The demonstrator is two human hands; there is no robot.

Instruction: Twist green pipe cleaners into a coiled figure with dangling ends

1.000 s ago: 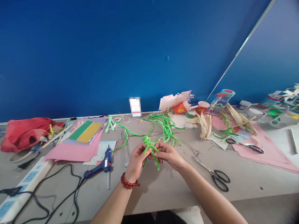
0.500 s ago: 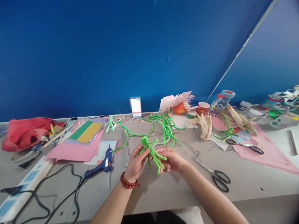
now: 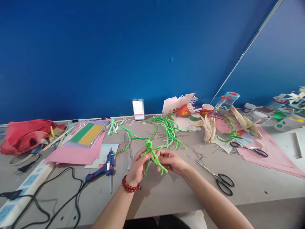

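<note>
A bright green pipe-cleaner figure (image 3: 148, 145) with a coiled round head and several thin limbs is held up above the table's front middle. My left hand (image 3: 137, 166), a red bead bracelet (image 3: 130, 185) on its wrist, pinches the figure's body from the left. From the right, my right hand (image 3: 171, 161) has its fingers closed on the limbs; its fingertips are partly hidden behind them. Behind the hands lies a tangled heap of green pipe cleaners (image 3: 166, 127). A paler green figure (image 3: 111, 126) stands farther back on the left.
Left of my hands lie a blue glue gun (image 3: 110, 163), a clear ruler (image 3: 128, 152), pink paper (image 3: 71, 155) and a power strip (image 3: 28, 183) with black cables. To the right are black-handled scissors (image 3: 224, 183), a second pair (image 3: 258, 151), dried husks (image 3: 209, 128) and paper cups (image 3: 186, 110).
The figure has turned slightly in my fingers, and one limb now hangs down beside my left hand. My right hand has shifted a little left and its fingers are closed tighter on the limbs.
</note>
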